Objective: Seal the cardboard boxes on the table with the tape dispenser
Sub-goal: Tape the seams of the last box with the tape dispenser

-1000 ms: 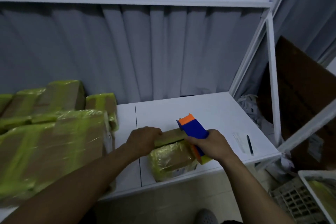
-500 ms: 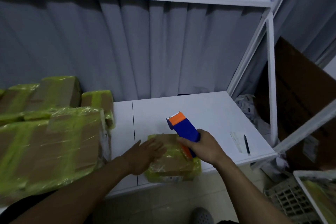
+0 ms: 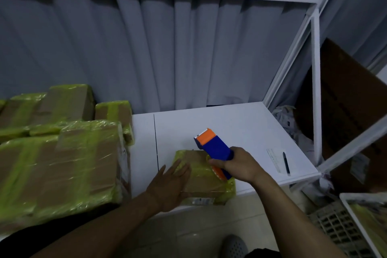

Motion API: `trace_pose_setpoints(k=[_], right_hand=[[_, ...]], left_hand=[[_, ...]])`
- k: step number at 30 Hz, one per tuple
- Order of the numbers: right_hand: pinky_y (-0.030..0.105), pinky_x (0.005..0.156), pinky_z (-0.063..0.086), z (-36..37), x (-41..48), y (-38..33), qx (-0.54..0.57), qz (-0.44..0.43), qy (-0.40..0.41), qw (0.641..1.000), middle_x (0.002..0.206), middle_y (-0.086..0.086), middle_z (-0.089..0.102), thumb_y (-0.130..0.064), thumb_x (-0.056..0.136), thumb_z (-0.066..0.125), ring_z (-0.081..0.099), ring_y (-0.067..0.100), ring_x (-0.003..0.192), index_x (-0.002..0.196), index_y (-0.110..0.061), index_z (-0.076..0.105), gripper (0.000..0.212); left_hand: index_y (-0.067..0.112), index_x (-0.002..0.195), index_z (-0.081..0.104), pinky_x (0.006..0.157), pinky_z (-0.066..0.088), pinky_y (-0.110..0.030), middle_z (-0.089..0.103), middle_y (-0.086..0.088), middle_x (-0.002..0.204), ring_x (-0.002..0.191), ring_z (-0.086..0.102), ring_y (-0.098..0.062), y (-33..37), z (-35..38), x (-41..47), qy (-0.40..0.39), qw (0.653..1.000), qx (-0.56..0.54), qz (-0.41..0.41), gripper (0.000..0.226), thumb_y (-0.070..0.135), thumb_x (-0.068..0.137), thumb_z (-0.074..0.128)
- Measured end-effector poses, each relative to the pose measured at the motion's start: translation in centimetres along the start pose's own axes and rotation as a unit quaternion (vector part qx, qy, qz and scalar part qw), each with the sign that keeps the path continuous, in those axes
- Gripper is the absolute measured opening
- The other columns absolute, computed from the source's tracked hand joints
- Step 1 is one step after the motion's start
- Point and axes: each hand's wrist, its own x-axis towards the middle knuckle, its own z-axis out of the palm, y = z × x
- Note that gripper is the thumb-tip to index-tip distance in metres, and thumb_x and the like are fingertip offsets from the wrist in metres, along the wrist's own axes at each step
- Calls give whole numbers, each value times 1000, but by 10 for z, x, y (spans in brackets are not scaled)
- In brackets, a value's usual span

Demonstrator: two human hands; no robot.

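Below and to the right of the right hand (image 3: 236,165), a white-rimmed bin (image 3: 345,201) holds something yellow-green that cannot be made out, and a grey lattice crate (image 3: 337,228) sits just beside it with its contents unclear. The small cardboard box (image 3: 201,184), closed and banded in yellow-green tape, lies flat at the near edge of the white table (image 3: 240,128), under both hands. Left of the left hand (image 3: 169,186), a stack of taped boxes (image 3: 58,165) fills that end of the table.

The left hand lies palm down with its fingers straight and spread, the fingertips (image 3: 178,163) resting on the box's left top. The right hand is curled round the blue body of the tape dispenser (image 3: 213,147), whose orange nose points up and away from the person. Its lower orange end meets the box top just under the knuckles. Right of that hand, a pen (image 3: 286,162) lies beside a paper slip (image 3: 274,159).

A second ago the left hand was curled over the box's far edge; now it is flat and opened out, nearer the person. The box has settled flatter, and the dispenser's nose has moved a little left
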Motion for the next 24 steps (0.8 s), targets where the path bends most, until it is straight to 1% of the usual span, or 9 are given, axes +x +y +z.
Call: trace_pose_setpoints(k=[1,4,6,8,10,13,17,20,24], right_hand=[[17,61,46,1,-1,0,-1,-4,0,1000,90,-5,66,-51,84,79,65,7,80,98,-26,58,36],[15,59,45,-1,-4,-2,-3,-15,-1,1000,88,-5,65,-45,86,79,64,7,77,96,-27,57,30],[16,57,45,-8,-7,-3,8,-27,6,1000,84,-5,65,-42,84,80,63,7,71,95,-24,59,30],[18,59,46,-15,-10,-1,31,-49,14,998,80,-5,65,-46,79,83,62,7,67,94,-23,61,35],[19,60,49,-19,-14,1,57,-72,15,996,81,-6,66,-50,73,86,64,7,68,96,-24,63,42],[20,62,53,-19,-18,2,81,-100,-2,992,82,-9,69,-45,69,93,68,8,73,99,-25,66,45],[23,64,55,-17,-23,-3,80,-140,-31,986,83,-5,68,-54,61,90,68,15,73,99,-23,67,54],[25,66,56,-17,-24,-6,92,-158,-44,982,85,-1,68,-50,64,91,69,20,77,103,-21,67,53],[22,66,55,-16,-25,-5,91,-162,-60,981,88,-9,69,-36,71,93,69,12,80,107,-24,66,46]], left_hand=[[22,158,-5,123,6,-53,-5,3,167,153,-7,-24,0,-1,1,2,1000,-7,-5,118,89,61,-19],[27,158,-8,123,8,-52,-5,7,166,152,-7,-21,-3,-5,7,-4,996,-86,-25,94,80,88,28],[31,159,3,121,20,-51,9,7,166,153,6,-20,-1,-15,5,40,986,-163,-26,88,74,91,39],[30,157,21,118,31,-43,28,7,160,149,23,-20,2,-31,1,124,962,-231,-79,67,57,99,41],[31,147,42,112,37,-36,48,9,148,136,45,-18,7,-55,-5,204,901,-342,-172,47,48,104,37],[32,121,65,102,49,-37,67,10,123,108,63,-11,11,-85,-13,266,793,-517,-183,30,46,101,46],[28,106,73,83,56,-31,75,15,98,91,69,-9,18,-105,-26,230,729,-620,-177,26,47,96,58],[26,102,76,83,54,-32,76,12,95,92,70,-14,26,-112,-30,218,696,-662,-170,29,49,93,60],[21,98,77,75,49,-30,77,6,93,82,69,-14,26,-121,-36,195,658,-701,-195,43,57,93,54]])
